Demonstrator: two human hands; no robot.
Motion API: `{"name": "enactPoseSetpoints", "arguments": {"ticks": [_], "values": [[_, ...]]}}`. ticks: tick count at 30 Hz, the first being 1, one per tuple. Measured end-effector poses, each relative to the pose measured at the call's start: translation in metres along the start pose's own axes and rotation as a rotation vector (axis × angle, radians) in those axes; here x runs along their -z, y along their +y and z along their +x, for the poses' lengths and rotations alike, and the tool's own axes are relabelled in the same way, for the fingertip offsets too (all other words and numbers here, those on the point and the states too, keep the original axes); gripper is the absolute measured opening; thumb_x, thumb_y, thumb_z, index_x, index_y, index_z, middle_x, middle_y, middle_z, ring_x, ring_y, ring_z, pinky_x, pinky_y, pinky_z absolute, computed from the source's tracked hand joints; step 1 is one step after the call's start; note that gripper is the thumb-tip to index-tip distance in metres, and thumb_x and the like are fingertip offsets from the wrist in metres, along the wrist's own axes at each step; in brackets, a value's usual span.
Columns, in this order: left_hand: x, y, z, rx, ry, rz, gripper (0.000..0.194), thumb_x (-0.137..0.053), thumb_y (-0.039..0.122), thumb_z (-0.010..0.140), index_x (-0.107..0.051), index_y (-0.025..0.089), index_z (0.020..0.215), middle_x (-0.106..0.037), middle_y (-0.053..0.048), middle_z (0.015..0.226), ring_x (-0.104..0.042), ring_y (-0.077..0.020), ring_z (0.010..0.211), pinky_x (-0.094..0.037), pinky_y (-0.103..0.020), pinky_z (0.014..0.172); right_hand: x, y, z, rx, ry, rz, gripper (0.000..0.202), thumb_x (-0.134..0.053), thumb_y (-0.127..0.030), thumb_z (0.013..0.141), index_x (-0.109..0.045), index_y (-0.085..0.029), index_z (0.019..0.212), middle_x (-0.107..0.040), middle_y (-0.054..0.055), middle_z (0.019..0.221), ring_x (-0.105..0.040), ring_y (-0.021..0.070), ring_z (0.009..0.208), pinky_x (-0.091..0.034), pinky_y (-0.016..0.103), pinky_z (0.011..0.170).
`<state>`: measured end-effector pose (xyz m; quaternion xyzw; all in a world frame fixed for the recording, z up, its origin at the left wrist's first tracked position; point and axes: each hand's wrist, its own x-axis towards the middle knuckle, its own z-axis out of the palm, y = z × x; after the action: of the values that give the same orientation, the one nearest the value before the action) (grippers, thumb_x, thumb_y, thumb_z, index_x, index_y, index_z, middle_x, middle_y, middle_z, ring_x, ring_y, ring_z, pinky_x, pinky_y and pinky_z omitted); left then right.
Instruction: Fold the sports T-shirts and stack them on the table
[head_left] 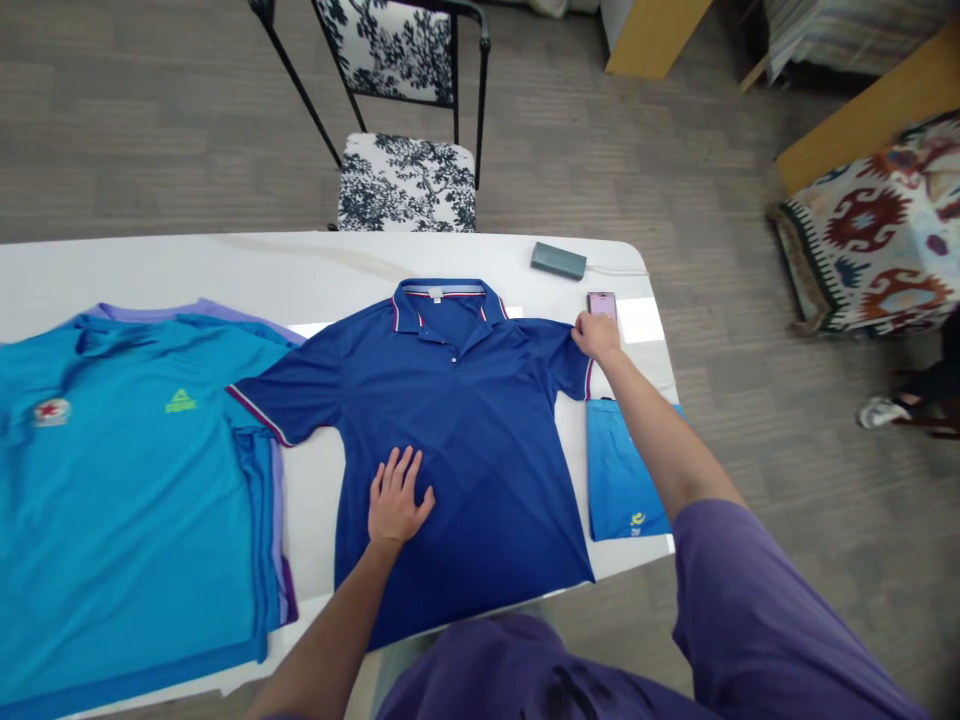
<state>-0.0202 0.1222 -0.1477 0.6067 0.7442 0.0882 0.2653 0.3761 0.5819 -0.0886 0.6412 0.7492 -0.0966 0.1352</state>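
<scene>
A dark blue polo shirt lies spread face up on the white table, its collar toward the far edge. My left hand rests flat on the shirt's lower front, fingers spread. At the upper edge of the sleeve on the right, my right hand pinches the fabric near the cuff. The other sleeve overlaps a stack of spread T-shirts, the top one a teal T-shirt with a green logo. Below my right forearm sits a folded light blue shirt, partly hidden by the arm.
Beyond my right hand lies a phone, and farther back a grey box-shaped device with a white cable. A patterned chair stands across the table. Off to the right is furniture under a patterned cloth, with another person's shoe nearby.
</scene>
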Motion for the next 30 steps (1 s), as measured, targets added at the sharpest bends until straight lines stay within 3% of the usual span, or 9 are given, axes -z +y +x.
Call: {"name": "enactPoseSetpoints", "arguments": {"ticks": [3,6,10,14,17,20,24,27,30], "values": [[0.0,-0.001,0.001,0.005,0.002,-0.019,0.113,-0.067,0.044,0.091,0.005,0.057,0.177,-0.016,0.015,0.186,-0.011,-0.0252,0.175,-0.008,-0.051,0.149,0.007,0.012,-0.005,-0.098,-0.022,-0.078,0.028,-0.06,-0.031,0.107,-0.07,-0.013,0.125,-0.078,0.021,0.113,-0.069,0.0336,0.112,-0.046,0.048,0.107],[0.0,-0.003,0.0,-0.007,0.006,-0.033,0.111,-0.066,0.044,0.093,0.004,0.056,0.178,-0.016,0.015,0.186,-0.01,-0.0255,0.175,-0.008,-0.052,0.149,0.011,0.01,-0.011,-0.092,-0.016,-0.089,0.032,-0.065,-0.031,0.103,-0.069,-0.013,0.129,-0.076,0.023,0.125,-0.067,0.0361,0.119,-0.046,0.049,0.106],[-0.001,-0.005,0.0,-0.019,0.013,-0.021,0.109,-0.065,0.044,0.095,0.004,0.055,0.179,-0.016,0.014,0.187,-0.01,-0.0254,0.176,-0.008,-0.052,0.149,0.005,-0.029,-0.014,0.146,0.133,0.041,0.043,-0.058,-0.038,0.108,-0.065,-0.014,0.143,-0.065,0.025,0.149,-0.056,0.0417,0.135,-0.045,0.056,0.114],[-0.003,-0.008,0.0,-0.029,0.018,-0.028,0.107,-0.064,0.045,0.097,0.003,0.055,0.179,-0.017,0.012,0.187,-0.01,-0.0256,0.176,-0.009,-0.053,0.149,-0.015,-0.078,-0.009,0.398,0.055,0.16,0.052,-0.049,-0.037,0.113,-0.058,-0.017,0.16,-0.058,0.019,0.164,-0.051,0.0404,0.143,-0.042,0.059,0.123],[-0.004,-0.009,0.0,-0.025,0.004,-0.037,0.105,-0.063,0.046,0.098,0.001,0.053,0.181,-0.016,0.011,0.188,-0.008,-0.0256,0.176,-0.007,-0.053,0.15,-0.029,-0.092,-0.003,0.471,0.011,0.208,0.062,-0.045,-0.038,0.114,-0.044,-0.016,0.172,-0.043,0.016,0.18,-0.041,0.0376,0.157,-0.038,0.058,0.131],[-0.004,-0.009,0.0,-0.017,-0.015,0.005,0.104,-0.063,0.045,0.098,0.0,0.051,0.182,-0.017,0.01,0.188,-0.009,-0.0262,0.176,-0.008,-0.053,0.15,-0.038,-0.081,-0.014,0.456,0.097,0.244,0.062,-0.038,-0.036,0.116,-0.041,-0.014,0.174,-0.041,0.015,0.181,-0.036,0.0324,0.163,-0.032,0.053,0.137],[-0.002,-0.007,-0.002,-0.039,0.017,0.042,0.104,-0.063,0.045,0.099,-0.002,0.047,0.183,-0.02,0.006,0.188,-0.014,-0.0298,0.176,-0.013,-0.057,0.148,-0.053,-0.04,-0.075,0.166,0.312,0.255,0.06,-0.039,-0.041,0.115,-0.052,-0.016,0.167,-0.056,0.018,0.166,-0.05,0.0362,0.151,-0.04,0.056,0.131],[-0.001,-0.005,-0.005,-0.074,0.068,0.062,0.102,-0.063,0.043,0.1,-0.004,0.045,0.184,-0.022,0.004,0.188,-0.018,-0.0306,0.176,-0.017,-0.058,0.147,-0.072,-0.003,-0.128,0.113,0.266,0.201,0.063,-0.047,-0.045,0.111,-0.054,-0.018,0.167,-0.058,0.018,0.166,-0.054,0.0391,0.146,-0.047,0.058,0.124],[-0.003,-0.003,-0.008,-0.111,0.123,0.087,0.094,-0.059,0.045,0.104,-0.011,0.041,0.185,-0.026,0.001,0.188,-0.019,-0.0298,0.176,-0.018,-0.058,0.147,-0.086,0.028,-0.153,0.197,0.144,0.092,0.067,-0.048,-0.045,0.11,-0.046,-0.025,0.174,-0.05,0.012,0.177,-0.049,0.0384,0.155,-0.041,0.062,0.128]]}}
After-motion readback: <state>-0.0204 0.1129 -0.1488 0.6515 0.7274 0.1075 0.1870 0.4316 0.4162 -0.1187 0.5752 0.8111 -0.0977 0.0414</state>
